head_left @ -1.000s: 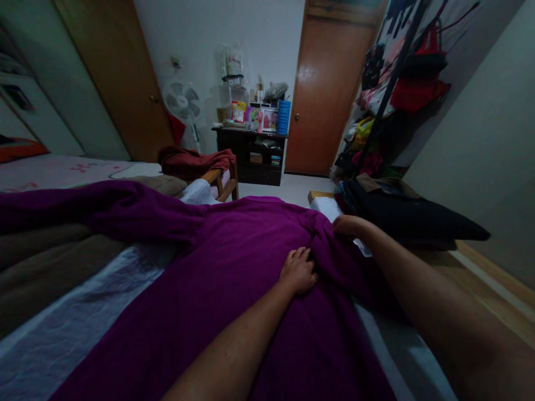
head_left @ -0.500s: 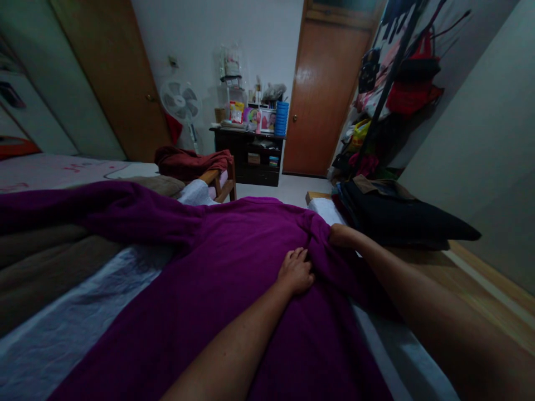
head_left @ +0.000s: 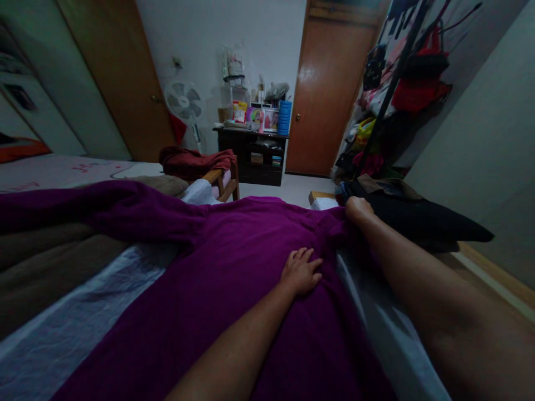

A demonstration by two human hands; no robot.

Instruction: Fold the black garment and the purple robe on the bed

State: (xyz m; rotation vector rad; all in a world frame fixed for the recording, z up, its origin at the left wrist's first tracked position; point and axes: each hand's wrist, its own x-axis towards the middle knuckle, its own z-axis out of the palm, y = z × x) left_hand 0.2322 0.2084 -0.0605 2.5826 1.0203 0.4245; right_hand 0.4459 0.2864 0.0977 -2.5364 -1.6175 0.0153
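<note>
A purple long-sleeved shirt [head_left: 234, 267] lies spread out before me, its collar at the far end. Its left sleeve [head_left: 137, 214] stretches out over a brown cloth. My left hand [head_left: 300, 272] rests flat on the shirt's body near the right armhole, fingers spread. Farther off to the right, my right hand [head_left: 359, 210] is closed on the shirt's right sleeve and lifts it near the shoulder. The rest of that sleeve is mostly hidden behind my right forearm.
A pale blue sheet [head_left: 112, 301] lies under the shirt. A brown blanket [head_left: 50, 256] is at left. Dark folded clothes [head_left: 422, 217] are stacked at right. Beyond stand a wooden frame with a red cloth [head_left: 196, 162], a fan [head_left: 184, 100] and a dark cabinet [head_left: 246, 159].
My right hand has moved up and outward with the sleeve, pulling the bunched cloth at the shoulder straighter. My left hand stays on the shirt, its fingers spread wider.
</note>
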